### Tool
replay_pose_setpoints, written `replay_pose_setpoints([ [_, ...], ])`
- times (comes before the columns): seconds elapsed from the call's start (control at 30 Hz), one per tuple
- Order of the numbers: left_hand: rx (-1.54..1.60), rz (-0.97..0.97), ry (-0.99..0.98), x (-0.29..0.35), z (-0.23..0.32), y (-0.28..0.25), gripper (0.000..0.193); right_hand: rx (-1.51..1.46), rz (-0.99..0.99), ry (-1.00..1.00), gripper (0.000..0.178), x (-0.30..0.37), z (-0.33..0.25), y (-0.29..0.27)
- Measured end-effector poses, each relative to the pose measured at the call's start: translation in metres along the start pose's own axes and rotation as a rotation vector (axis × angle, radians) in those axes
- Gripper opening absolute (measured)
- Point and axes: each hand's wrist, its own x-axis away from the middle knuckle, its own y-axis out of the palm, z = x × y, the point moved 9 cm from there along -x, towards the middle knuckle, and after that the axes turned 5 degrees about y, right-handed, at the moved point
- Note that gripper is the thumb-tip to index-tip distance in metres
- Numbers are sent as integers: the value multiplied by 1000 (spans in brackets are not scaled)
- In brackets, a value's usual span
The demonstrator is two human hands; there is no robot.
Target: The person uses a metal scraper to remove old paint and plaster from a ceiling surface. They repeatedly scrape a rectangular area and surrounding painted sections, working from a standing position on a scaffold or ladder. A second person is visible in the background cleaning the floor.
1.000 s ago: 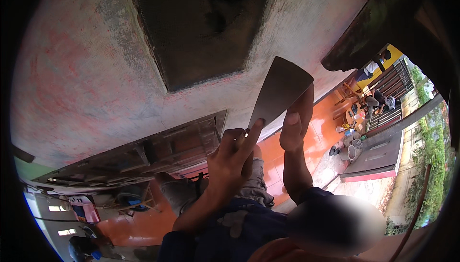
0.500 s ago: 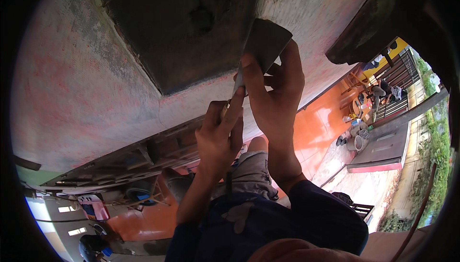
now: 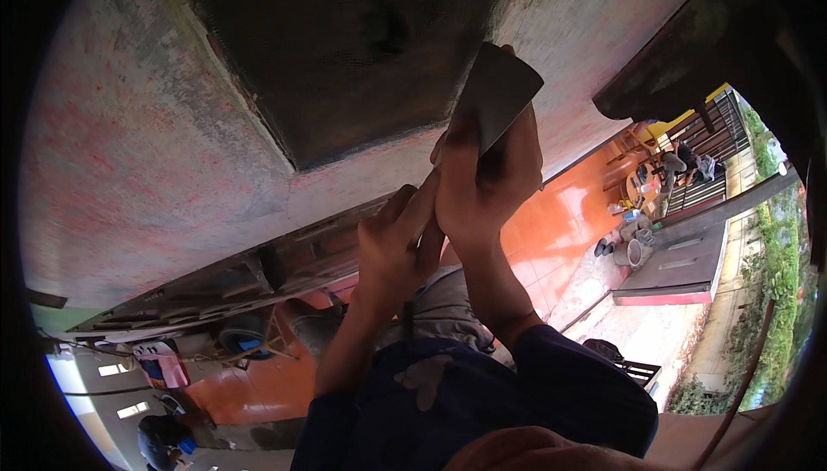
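A putty knife with a wide dark blade (image 3: 501, 88) points up and away from me, in front of a wall. My left hand (image 3: 389, 243) is closed around its handle end, which the fingers mostly hide. Higher up, my right hand (image 3: 482, 191) wraps the blade near its base, with the thumb in front and fingers behind. Behind the blade is the lower right part of a dark, recessed panel (image 3: 336, 66). The patchy white and pink wall (image 3: 129, 178) surrounds that panel.
A dark overhanging piece (image 3: 672, 75) juts in at the upper right. Far below are orange floor tiles (image 3: 551, 221), a bucket (image 3: 635, 252) and a seated person (image 3: 680, 163). Another person (image 3: 159, 441) is at the lower left, near a pink cloth (image 3: 164, 366).
My right hand has closed further around the blade, its fingers now wrapping behind it. The blade has shifted slightly right and down in view. My left hand stays at the handle.
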Motion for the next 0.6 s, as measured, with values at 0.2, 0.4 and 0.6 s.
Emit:
replay_pose_setpoints([
  [0.2,51,-18,-67,4,-8,2,44,-20,-3,9,54,5,6,2],
  [0.4,4,-25,-40,4,-11,4,46,-99,65,1,59,10,16,0],
  [0.6,-120,29,91,0,-6,-3,57,-165,67,23,60,9,19,3],
])
